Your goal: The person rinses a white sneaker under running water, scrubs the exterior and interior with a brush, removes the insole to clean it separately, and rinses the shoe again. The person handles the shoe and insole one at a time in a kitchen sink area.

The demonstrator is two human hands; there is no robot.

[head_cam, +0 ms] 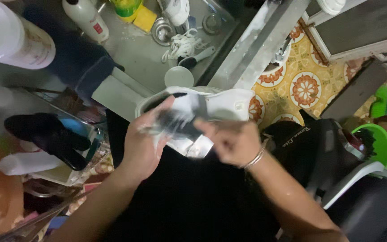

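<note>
Item: white shoe (229, 104), centre of the frame, held over a dark lap; toe toward the right, opening toward the left.

Left hand (142, 145): closed round the heel end of the shoe, thumb up along its side; fingers look wet or soapy.

Right hand (231, 141): fingers curled shut on something dark against the side of the shoe, perhaps a brush or a cloth; motion blur hides which; a metal bangle (255, 157) sits on the wrist.

Surroundings: grey sink (135, 54) at upper centre, holding a yellow sponge (145, 19), a white bottle (86, 19) and a white lid (178, 76); black shoe (45, 136) at left, resting on a clear tray; green plastic basket (379, 143) at right; patterned yellow floor tile (305, 87) at upper right; black bag (319, 152) beside the right forearm.

Risks, as judged: wet fingers make a slippery grip, so the shoe may twist or drop onto the lap or the floor; hard, fast strokes may throw dirty water onto the dark clothing and the black bag; the right elbow works close to the bag and may knock it; the shoe is held in the air with no support beneath, so pressure from the right hand may push it out of the left.
</note>
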